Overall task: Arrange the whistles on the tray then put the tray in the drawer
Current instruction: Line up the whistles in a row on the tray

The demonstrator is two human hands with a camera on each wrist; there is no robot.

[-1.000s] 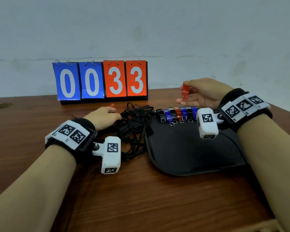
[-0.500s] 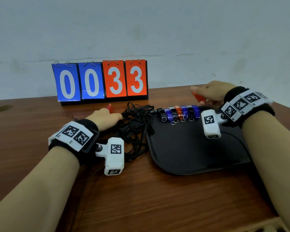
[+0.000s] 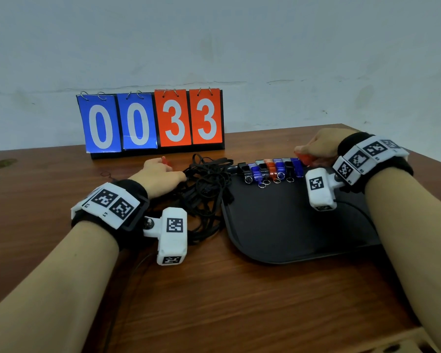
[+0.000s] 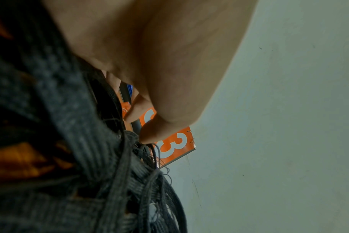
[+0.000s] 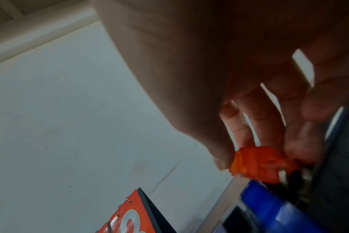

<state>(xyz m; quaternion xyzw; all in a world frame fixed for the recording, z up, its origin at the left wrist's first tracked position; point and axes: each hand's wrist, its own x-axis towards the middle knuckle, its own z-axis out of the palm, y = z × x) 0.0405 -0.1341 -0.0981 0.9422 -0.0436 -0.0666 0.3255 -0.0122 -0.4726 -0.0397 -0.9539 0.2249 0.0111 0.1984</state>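
Pinching a red whistle (image 3: 304,157) at the row's (image 3: 273,169) right end on the black tray (image 3: 290,225), the right hand (image 3: 318,146) curls; the left hand (image 3: 161,175) grips another red whistle (image 3: 165,161) beside tangled cords (image 3: 204,189).

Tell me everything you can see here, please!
Whistles in row: about eight; black, blue, orange; far edge of tray.
Red whistle: one, in right hand, at the row's right end.
Small red thing: one, at left hand's fingers; too hidden to name.
Tray: one, black, on table.
Cords: tangled pile, black, left of tray.
Scoreboard: one, blue 00 and orange 33, at wall.
Table: one, brown wood.
Left hand: on cords.
Right hand: pinches red whistle.
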